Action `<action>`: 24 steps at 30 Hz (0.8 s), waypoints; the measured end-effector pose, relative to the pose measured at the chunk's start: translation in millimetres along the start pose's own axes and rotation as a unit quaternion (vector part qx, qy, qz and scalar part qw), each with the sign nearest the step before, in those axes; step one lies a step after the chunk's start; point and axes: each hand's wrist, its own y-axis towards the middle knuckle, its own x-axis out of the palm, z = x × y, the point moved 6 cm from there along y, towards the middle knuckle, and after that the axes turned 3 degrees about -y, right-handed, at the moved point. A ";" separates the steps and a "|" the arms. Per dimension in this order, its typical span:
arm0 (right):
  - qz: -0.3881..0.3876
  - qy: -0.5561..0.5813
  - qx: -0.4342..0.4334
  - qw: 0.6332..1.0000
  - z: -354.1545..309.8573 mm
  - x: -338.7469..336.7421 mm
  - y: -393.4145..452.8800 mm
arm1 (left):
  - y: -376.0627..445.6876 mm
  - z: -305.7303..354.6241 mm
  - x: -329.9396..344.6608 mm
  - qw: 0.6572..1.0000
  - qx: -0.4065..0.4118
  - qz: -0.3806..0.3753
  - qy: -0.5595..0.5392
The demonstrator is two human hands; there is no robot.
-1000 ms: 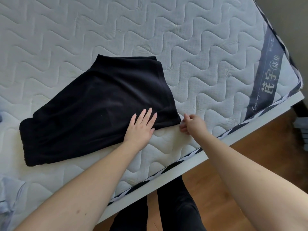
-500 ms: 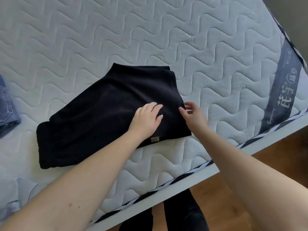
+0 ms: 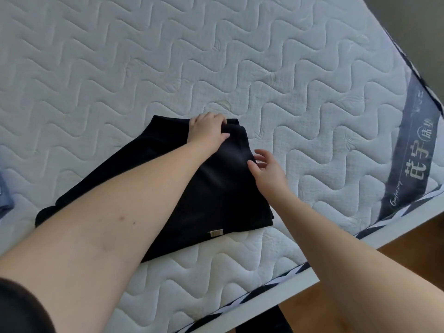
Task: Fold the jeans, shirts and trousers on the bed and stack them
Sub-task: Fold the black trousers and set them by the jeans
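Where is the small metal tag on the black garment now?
Head view: the tag sits on the black garment's near edge, right of the left forearm.

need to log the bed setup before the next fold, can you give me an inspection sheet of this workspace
surface: white quilted mattress, bare, with a grey brand label near its right edge
job's things: black folded garment lying flat near the front edge; blue garment just showing at the left border
clutter: nothing seen
hands: left hand grips the black garment's far corner; right hand open, fingertips at its right edge
cables: nothing seen
surroundings: wooden floor beside the bed
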 end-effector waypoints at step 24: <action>-0.130 -0.070 -0.001 0.989 -50.2 8.9 85.5 | 3.9 -39.2 -14.1 0.989 -0.027 0.024 -0.145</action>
